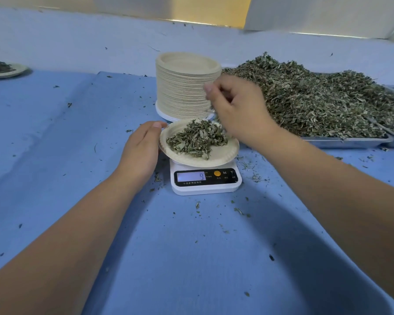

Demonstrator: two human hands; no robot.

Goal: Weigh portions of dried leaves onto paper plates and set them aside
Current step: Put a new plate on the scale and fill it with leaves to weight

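A white kitchen scale [206, 181] stands in the middle of the blue tabletop [77, 133], and its display shows the number 9. On the scale sits a paper plate [228, 154] with a small heap of dried leaves [197, 138] in it. The left hand [143, 148] lies against the left edge of this plate; its thumb is straight and touches the rim, but the other fingers are hidden by the hand, so I cannot tell if they grip the plate. The right hand [239, 108] is above the far right part of the plate, with the fingers curled and pointing down; it is blurred, and I cannot tell if it pinches some leaves. Just behind the scale is a tall stack of plates [184, 87]. To the right, a metal tray [346, 140] carries a big pile of leaves [316, 103]. At the far left edge another plate with leaves [5, 69] stands alone, well apart from the scale. Small leaf crumbs [197, 204] lie scattered on the cloth around the scale.
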